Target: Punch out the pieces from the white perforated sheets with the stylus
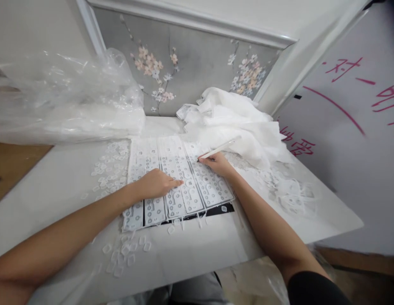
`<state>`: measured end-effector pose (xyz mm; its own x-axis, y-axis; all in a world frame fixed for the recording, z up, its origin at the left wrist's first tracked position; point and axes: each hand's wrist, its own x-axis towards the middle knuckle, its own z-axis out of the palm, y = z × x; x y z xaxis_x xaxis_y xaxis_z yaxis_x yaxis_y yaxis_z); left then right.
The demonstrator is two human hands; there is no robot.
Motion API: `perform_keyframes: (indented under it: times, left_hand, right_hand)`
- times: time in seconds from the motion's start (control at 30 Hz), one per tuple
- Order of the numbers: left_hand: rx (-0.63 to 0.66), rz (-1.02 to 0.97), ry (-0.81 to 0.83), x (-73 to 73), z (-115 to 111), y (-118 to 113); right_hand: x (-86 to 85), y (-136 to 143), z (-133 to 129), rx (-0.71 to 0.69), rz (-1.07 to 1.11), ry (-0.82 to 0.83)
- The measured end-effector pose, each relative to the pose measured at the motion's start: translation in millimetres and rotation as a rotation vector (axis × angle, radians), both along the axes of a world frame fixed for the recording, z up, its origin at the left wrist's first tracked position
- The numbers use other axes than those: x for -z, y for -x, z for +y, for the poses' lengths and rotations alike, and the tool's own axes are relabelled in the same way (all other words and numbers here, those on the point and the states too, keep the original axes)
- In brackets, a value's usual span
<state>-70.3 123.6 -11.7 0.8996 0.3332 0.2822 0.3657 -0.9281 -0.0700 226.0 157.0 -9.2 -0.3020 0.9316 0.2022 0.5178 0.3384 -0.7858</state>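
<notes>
Several white printed strips (176, 203) lie side by side at the middle of the table, with a black surface showing under their near edge. My left hand (157, 183) rests on the strips, its index finger stretched out to the right and the other fingers curled; nothing shows in it. My right hand (217, 164) is on the right part of the strips, fingers pinched round a white pen-like tool (220, 148). The dark tip of this tool points down at the strips, and its back end tilts up to the right.
Small clear square pieces (118, 256) are scattered left of and in front of the strips. White cloth-like sheets (231, 118) are heaped behind, clear plastic wrap (66, 101) at the back left. A whiteboard (349, 169) stands at the right.
</notes>
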Motion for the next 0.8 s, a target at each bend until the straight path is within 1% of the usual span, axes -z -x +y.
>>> perform_keyframes:
  times: [0.1, 0.27, 0.37, 0.5, 0.57, 0.7, 0.8]
  left_hand:
    - [0.024, -0.002, -0.018, -0.4, 1, 0]
    - [0.007, 0.097, -0.070, 0.4, 2, 1]
    - [0.014, 0.095, -0.050, -0.2, 2, 2]
    - [0.028, 0.041, 0.005, -0.3, 1, 2]
    - [0.025, 0.027, 0.017, 0.1, 1, 2]
    - [0.028, 0.023, 0.006, 0.9, 1, 1]
    - [0.033, 0.055, -0.004, 0.7, 2, 1]
  right_hand:
    - [-2.2, 1, -1, 0.011, -0.029, -0.005]
    - [-1.5, 1, 0, -0.004, -0.007, 0.007]
    - [-1.1, 0, 2, -0.017, 0.001, 0.023]
    - [-5.0, 1, 0, -0.025, -0.047, 0.014]
    - [-7.9, 3, -1, -0.040, -0.106, -0.046]
    - [-12.0, 6, -4, -0.106, -0.309, -0.256]
    - [-11.8, 7, -4, -0.132, -0.421, -0.348]
